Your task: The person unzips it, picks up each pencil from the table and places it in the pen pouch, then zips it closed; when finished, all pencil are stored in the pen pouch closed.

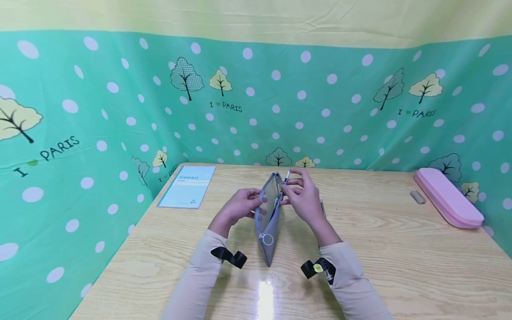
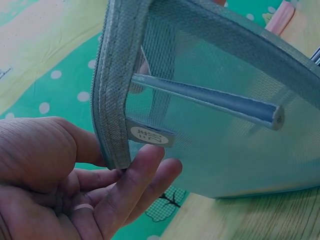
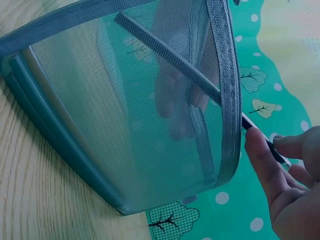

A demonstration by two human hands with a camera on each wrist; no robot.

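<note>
A grey mesh zipper pouch [image 1: 270, 251] stands on edge over the table, its zipped mouth open and a ring pull [image 1: 267, 239] at the near end. My left hand [image 1: 241, 205] grips the pouch's rim from the left, thumb and fingers on either side of the edge in the left wrist view. Between thumb and fingertips, my right hand [image 1: 305, 195] pinches a pencil [image 1: 286, 179] by its upper end. The pencil slants through the mouth, and its lower length [image 3: 170, 56] shows through the mesh in the right wrist view. A small label [image 2: 150, 135] sits inside the rim.
A light blue notebook [image 1: 187, 186] lies at the back left. To the right are a pink pencil case [image 1: 450, 198] and a small grey eraser-like block [image 1: 418, 197]. A thin dark pen-like stick [image 1: 322, 208] lies partly hidden behind the right wrist. A green patterned curtain [image 1: 276, 120] borders the table.
</note>
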